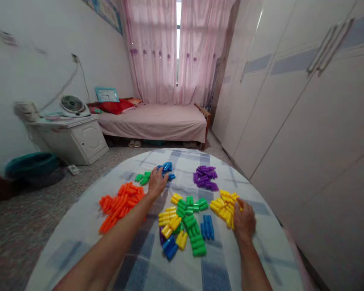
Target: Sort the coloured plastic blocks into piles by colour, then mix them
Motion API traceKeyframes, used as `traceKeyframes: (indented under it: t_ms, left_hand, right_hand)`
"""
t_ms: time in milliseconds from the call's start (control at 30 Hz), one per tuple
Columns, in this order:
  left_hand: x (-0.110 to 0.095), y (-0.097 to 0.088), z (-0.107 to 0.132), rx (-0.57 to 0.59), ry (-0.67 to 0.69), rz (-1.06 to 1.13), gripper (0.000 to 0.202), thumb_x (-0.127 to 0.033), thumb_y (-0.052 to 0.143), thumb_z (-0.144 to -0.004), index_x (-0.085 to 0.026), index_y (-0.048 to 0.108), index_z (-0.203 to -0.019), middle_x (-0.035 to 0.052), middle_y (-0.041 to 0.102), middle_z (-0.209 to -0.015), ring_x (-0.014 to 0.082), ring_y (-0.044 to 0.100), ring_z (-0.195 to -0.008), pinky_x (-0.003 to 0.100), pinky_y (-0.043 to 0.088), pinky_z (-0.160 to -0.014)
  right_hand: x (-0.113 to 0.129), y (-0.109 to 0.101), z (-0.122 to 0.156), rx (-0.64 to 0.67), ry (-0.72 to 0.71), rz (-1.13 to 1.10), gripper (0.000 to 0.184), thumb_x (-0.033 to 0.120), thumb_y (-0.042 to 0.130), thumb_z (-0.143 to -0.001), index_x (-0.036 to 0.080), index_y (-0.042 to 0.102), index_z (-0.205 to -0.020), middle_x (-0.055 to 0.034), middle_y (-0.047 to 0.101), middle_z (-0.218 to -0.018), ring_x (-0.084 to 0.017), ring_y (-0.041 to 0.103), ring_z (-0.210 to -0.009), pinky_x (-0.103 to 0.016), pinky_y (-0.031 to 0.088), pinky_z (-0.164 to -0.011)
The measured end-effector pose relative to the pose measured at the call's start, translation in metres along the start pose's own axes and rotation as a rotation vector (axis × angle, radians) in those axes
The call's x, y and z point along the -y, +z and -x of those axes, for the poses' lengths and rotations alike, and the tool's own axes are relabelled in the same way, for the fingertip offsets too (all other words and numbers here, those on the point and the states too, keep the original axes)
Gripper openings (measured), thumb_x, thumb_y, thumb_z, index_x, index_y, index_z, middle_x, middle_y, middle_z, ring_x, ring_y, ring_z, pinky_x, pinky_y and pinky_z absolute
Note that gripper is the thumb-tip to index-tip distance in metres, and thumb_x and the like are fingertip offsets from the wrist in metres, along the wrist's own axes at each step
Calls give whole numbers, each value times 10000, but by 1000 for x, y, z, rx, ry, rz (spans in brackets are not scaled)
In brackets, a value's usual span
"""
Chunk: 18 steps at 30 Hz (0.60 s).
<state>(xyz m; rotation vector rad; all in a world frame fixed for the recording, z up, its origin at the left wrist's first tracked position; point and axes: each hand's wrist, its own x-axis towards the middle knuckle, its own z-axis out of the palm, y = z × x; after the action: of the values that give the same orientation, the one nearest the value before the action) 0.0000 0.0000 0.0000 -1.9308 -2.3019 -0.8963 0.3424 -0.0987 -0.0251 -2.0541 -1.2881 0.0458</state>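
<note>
My left hand (157, 182) reaches over a small pile of blue plastic building pieces (167, 166), thumb and fingers apart, its fingertips partly hidden among them. Just left of it lie a few green pieces (144, 178). At the right edge of a yellow pile of pieces (224, 205) rests my right hand (244, 220), fingers loosely bent and touching the pile. Between my arms, an assembly of joined green pieces (192, 224), with yellow, blue and purple ones at its left, lies on the table. Beside that assembly sits a joined blue group (207, 227).
The round table (227, 262) has a checked cloth. An orange pile (123, 204) lies left of my left forearm, and a purple pile (205, 178) at the back right. Beyond stand a bed (166, 117), a white cabinet (85, 141) with a fan, and a wardrobe (291, 101).
</note>
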Motion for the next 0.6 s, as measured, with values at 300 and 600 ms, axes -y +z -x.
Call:
traceKeyframes:
  t_ms: [300,600]
  left_hand:
    - [1,36,-51,-45,-111,50,483,-437,355,-917,-128,487,-1264,177,512,-1287,286,414,-1254,426,304,-1049]
    - [-14,58,-59,-1,-9,162,401,-398,346,-932,-147,567,-1152,136,613,-1148,226,542,-1143,367,400,-991]
  right_hand:
    - [-15,11,-6,52,35,-30,474,425,290,-849,177,593,-1115,-115,593,-1148,-266,530,-1028,-379,383,-878]
    - [-18,12,-5,60,26,-72,484,468,298,-854,174,594,-1099,-120,607,-1104,-267,541,-1000,-379,391,-871]
